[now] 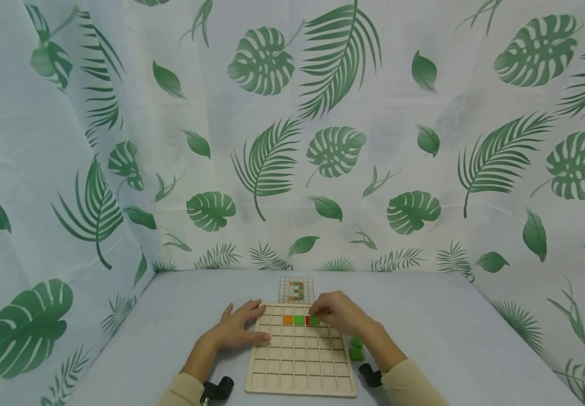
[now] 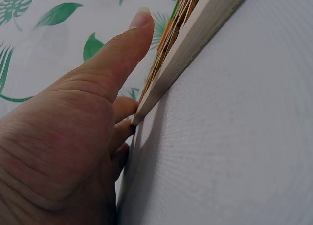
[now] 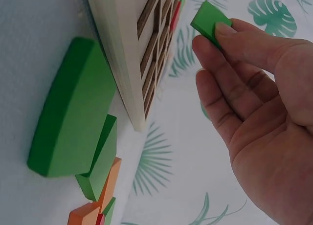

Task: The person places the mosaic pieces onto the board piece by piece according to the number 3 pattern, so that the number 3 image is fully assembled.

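Observation:
A wooden grid board (image 1: 299,361) lies flat on the table. One of its upper rows holds an orange tile (image 1: 288,320), a green tile (image 1: 299,320) and a partly covered red tile (image 1: 307,320). My right hand (image 1: 342,313) pinches another green tile (image 3: 209,20) between thumb and fingers, raised above the board beside the red one. At the board's upper left edge rests my left hand (image 1: 236,328), fingers extended along the rim and thumb over the side. The left wrist view shows fingertips touching the board's edge (image 2: 168,71).
Behind the board lies a small card (image 1: 284,290) printted with a coloured grid pattern. Loose green tiles (image 1: 356,353) sit right of the board, with an orange tile (image 3: 108,183) and a bit of red among them. A leaf-patterned curtain (image 1: 282,242) borders the table.

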A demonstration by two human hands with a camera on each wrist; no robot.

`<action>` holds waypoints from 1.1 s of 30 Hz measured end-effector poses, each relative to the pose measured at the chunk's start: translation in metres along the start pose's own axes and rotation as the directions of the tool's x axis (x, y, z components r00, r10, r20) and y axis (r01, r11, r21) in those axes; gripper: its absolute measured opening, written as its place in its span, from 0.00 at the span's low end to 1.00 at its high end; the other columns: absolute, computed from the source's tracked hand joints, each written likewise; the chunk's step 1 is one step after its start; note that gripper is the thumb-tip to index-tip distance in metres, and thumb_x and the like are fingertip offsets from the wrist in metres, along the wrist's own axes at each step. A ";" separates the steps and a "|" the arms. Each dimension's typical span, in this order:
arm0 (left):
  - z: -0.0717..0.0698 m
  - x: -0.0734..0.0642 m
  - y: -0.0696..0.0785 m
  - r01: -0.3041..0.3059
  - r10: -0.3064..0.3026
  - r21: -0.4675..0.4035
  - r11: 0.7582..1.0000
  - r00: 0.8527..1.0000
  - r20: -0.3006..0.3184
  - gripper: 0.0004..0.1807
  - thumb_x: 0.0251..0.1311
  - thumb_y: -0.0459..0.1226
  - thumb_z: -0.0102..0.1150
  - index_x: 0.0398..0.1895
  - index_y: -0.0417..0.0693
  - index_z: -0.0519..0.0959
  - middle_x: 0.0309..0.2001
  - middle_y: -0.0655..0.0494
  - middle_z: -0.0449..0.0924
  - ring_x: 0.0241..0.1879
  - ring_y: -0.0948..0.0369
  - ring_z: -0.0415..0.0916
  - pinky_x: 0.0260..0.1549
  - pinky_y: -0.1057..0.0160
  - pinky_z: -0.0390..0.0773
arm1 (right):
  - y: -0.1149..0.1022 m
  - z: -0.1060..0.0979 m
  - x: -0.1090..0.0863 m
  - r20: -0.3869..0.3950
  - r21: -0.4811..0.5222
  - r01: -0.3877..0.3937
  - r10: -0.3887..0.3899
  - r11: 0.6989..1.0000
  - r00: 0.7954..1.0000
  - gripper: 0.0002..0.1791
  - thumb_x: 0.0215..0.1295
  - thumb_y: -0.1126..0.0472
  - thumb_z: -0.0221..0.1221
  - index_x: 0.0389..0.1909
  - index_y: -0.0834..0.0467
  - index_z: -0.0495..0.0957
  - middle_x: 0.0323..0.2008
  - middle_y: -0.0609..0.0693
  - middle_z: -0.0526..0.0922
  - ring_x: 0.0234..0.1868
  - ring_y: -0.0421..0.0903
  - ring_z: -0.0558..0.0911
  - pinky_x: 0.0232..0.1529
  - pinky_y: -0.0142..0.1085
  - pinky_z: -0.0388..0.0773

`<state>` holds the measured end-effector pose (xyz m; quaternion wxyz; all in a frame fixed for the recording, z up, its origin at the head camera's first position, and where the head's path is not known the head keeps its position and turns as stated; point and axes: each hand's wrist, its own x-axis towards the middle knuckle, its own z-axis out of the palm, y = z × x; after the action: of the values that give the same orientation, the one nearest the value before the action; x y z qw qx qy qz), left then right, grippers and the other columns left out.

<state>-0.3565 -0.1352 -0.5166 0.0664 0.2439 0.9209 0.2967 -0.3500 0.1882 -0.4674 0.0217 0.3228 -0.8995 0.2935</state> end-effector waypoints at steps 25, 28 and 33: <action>0.000 0.000 0.000 -0.013 0.013 -0.003 1.000 1.000 -0.009 0.50 0.62 0.62 0.67 0.80 0.45 0.64 0.82 0.44 0.57 0.83 0.42 0.48 0.76 0.27 0.29 | -0.003 0.009 0.001 0.045 -0.001 0.024 -0.024 1.000 0.999 0.07 0.63 0.70 0.70 0.38 0.56 0.91 0.39 0.47 0.91 0.40 0.39 0.87 0.39 0.28 0.84; 0.000 0.000 0.000 -0.013 0.012 -0.003 1.000 1.000 -0.009 0.50 0.62 0.62 0.67 0.80 0.45 0.64 0.82 0.44 0.57 0.83 0.42 0.48 0.76 0.27 0.29 | -0.003 0.009 0.001 0.050 0.014 0.023 -0.024 1.000 0.998 0.07 0.63 0.71 0.70 0.38 0.57 0.91 0.39 0.48 0.91 0.38 0.39 0.86 0.38 0.28 0.84; 0.000 -0.001 0.000 -0.014 0.014 -0.004 1.000 1.000 -0.009 0.50 0.62 0.62 0.67 0.80 0.45 0.64 0.82 0.44 0.57 0.83 0.42 0.48 0.76 0.27 0.29 | -0.004 0.009 0.000 0.059 0.028 0.036 -0.038 0.999 0.998 0.06 0.63 0.71 0.70 0.38 0.58 0.91 0.38 0.49 0.91 0.37 0.38 0.86 0.38 0.27 0.85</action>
<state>-0.3560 -0.1356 -0.5162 0.0610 0.2489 0.9188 0.3002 -0.3467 0.1808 -0.4729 -0.0042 0.3485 -0.8895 0.2954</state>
